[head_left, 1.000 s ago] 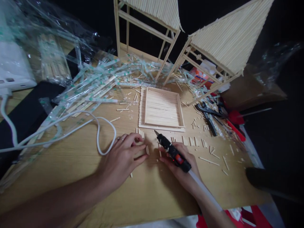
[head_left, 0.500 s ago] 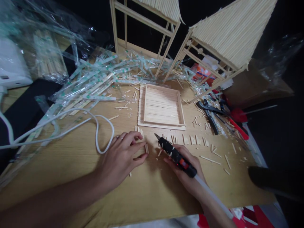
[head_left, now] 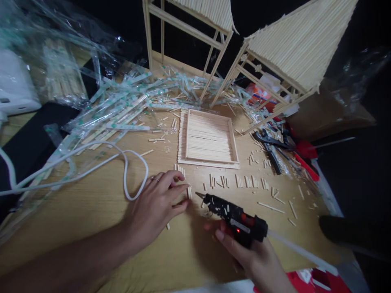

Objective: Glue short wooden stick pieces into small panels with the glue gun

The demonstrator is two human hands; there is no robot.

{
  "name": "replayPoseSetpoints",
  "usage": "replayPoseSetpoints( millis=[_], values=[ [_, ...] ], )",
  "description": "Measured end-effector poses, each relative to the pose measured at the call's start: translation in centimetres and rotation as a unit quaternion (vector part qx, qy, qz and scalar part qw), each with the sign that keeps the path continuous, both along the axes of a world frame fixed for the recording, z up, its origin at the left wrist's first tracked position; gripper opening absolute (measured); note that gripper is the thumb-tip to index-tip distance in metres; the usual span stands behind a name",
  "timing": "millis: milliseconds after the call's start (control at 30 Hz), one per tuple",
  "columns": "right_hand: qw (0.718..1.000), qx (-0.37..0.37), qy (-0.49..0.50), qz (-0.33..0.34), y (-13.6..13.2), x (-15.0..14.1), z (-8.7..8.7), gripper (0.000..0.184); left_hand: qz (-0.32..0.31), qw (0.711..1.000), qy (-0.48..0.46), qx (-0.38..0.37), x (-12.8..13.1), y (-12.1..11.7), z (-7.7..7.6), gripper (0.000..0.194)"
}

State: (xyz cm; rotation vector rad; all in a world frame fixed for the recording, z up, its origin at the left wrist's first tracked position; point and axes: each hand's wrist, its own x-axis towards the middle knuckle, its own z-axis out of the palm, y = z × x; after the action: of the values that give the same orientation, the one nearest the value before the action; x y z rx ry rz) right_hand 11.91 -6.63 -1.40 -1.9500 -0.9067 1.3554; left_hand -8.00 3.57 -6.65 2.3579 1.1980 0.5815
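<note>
My right hand (head_left: 244, 248) is wrapped round the grip of a black hot glue gun (head_left: 235, 215). A small red light glows on its side, and a white glue stick (head_left: 302, 250) trails from its back. The gun's nozzle points left, just right of some short wooden sticks (head_left: 190, 192). My left hand (head_left: 159, 195), with a ring on one finger, closes its fingertips on those short sticks at the tabletop. Beyond both hands lies a flat stick panel with a raised square frame (head_left: 210, 134) on it.
Short cut sticks (head_left: 252, 181) lie in small groups to the right. Pliers (head_left: 270, 146) rest farther right. Two stick-built roofed structures (head_left: 290, 49) stand behind plastic wrappers (head_left: 122, 97). A white cable (head_left: 125, 171) loops beside my left hand.
My right hand has turned the glue gun so its side faces me. The nozzle has moved down and left, closer to the sticks. My left hand stays nearly in place.
</note>
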Motion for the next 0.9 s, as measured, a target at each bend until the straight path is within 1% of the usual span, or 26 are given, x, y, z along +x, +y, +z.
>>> replayPoseSetpoints(
  millis=[100,233,333,533,667,767,900],
  values=[
    [1.0,-0.02,0.002,-0.012,-0.5,-0.2,-0.5,0.027,-0.001,1.0,-0.006,-0.006,0.0,0.0,0.0,0.022],
    [0.999,-0.031,-0.015,0.019,0.0,0.1,-1.5,0.027,0.001,1.0,-0.011,-0.011,0.1,0.0,0.1,0.022],
    [0.999,-0.02,-0.021,0.035,0.5,0.2,-1.8,0.027,0.004,1.0,-0.01,-0.009,0.1,-0.1,0.1,0.021],
    [0.998,0.007,-0.044,0.054,0.9,0.3,-1.6,0.028,-0.001,1.0,-0.012,-0.009,0.0,-0.1,0.1,0.022],
    [0.995,-0.01,-0.065,0.075,1.2,0.3,-1.1,0.029,0.006,1.0,-0.014,-0.011,0.1,-0.1,0.2,0.02],
    [0.994,-0.006,-0.062,0.085,1.4,0.2,-0.9,0.029,0.004,1.0,-0.014,-0.011,0.1,-0.1,0.2,0.02],
    [0.995,0.008,-0.056,0.08,1.5,-0.1,-0.9,0.028,-0.002,1.0,-0.013,-0.006,0.0,-0.1,0.2,0.021]
  ],
)
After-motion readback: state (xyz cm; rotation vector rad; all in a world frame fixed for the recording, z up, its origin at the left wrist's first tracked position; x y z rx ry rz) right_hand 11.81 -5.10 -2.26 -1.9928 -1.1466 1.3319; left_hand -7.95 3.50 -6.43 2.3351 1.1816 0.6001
